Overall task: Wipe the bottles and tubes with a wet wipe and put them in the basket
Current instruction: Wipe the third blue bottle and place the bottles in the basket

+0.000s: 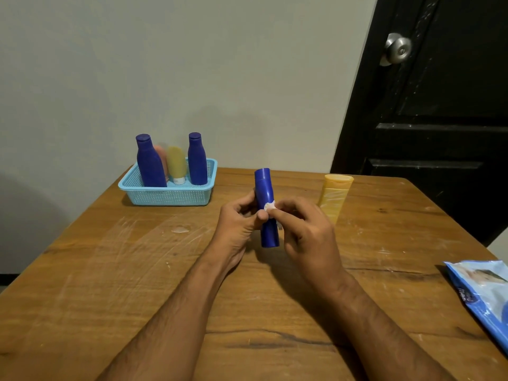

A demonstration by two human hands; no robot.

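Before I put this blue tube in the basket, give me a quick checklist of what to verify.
1. Left hand grips the dark blue plastic tube: ok.
2. Right hand pinches the small white wet wipe against the tube: ok.
3. Tube fully wiped: cannot tell.
4. Light blue perforated plastic basket has free space at its right end: ok.
5. Yellow plastic tube wiped and stowed: not ok, lying on the wooden table.

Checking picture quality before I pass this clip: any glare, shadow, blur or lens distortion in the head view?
Head view: dim, warm indoor light; soft shadows fall on the wall behind the basket and at far left; slight sheen on the table scuffs; the door edge leans from wide-angle distortion; the blue bottle and both hands look mildly soft, with no strong motion blur.
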